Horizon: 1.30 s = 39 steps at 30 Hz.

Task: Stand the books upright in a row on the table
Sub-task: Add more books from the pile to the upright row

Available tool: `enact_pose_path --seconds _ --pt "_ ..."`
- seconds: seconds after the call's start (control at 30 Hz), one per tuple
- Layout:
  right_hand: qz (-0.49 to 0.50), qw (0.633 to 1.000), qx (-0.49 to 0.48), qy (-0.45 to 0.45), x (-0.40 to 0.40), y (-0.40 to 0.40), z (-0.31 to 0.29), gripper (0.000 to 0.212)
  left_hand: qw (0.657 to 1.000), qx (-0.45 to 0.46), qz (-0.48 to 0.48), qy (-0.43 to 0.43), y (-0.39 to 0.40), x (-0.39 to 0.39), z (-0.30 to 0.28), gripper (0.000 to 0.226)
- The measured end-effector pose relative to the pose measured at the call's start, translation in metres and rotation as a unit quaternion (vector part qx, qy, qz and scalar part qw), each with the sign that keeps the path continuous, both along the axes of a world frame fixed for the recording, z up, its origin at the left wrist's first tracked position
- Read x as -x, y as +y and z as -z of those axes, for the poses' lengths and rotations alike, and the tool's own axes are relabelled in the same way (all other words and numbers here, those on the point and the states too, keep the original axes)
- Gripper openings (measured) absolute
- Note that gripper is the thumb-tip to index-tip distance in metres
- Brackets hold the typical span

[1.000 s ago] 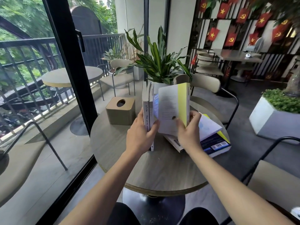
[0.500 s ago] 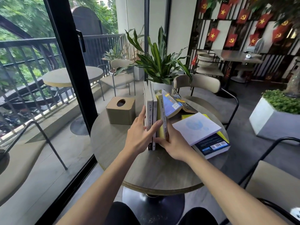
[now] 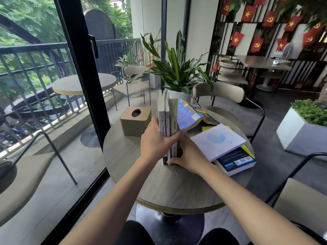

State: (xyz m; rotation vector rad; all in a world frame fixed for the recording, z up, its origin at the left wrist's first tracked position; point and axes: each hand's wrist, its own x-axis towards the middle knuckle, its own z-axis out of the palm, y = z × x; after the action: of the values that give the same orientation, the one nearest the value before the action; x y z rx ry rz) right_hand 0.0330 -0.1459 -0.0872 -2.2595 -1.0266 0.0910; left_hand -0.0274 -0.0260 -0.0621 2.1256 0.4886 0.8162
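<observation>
The yellow book point(image 3: 173, 128) now stands upright against the two white books point(image 3: 163, 121) on the table point(image 3: 127, 156). The left hand point(image 3: 155, 142) and right hand point(image 3: 191, 154) press the row together; three books point(image 3: 230, 149) are lying flat.

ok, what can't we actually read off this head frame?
Head view only:
- Bottom edges of the upright books: covered by the left hand and right hand, so whether they sit flat on the table is unclear.
- Spine titles: too small and blurred.
- Stack under the pale book: the count is hidden; only a yellow corner and the dark blue book show.
- Right fingers: behind the books.
</observation>
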Motion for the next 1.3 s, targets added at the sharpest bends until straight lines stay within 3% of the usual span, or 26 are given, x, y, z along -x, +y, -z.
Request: enact_pose_path --seconds 0.17,0.33,0.6,0.93,1.3 --pt "0.001 1.000 0.014 -0.013 0.006 0.002 0.001 0.102 0.998 -0.042 -0.043 -0.004 -0.004 -0.004 0.004 0.060" --pt "0.003 0.999 0.030 -0.031 0.009 0.005 0.003 0.101 0.995 -0.061 -0.074 -0.006 -0.005 -0.005 -0.001 0.063" --pt "0.008 0.999 0.007 -0.038 0.015 0.009 0.003 0.094 0.994 -0.055 -0.086 -0.027 -0.006 -0.003 -0.003 0.030" --pt "-0.027 0.999 0.005 0.046 0.002 0.006 -0.006 0.098 0.995 -0.054 -0.078 -0.038 -0.006 -0.002 -0.005 0.032" --pt "-0.035 0.998 -0.007 0.049 -0.007 0.021 -0.004 0.106 0.989 -0.117 -0.084 -0.037 0.005 -0.006 -0.006 0.039"
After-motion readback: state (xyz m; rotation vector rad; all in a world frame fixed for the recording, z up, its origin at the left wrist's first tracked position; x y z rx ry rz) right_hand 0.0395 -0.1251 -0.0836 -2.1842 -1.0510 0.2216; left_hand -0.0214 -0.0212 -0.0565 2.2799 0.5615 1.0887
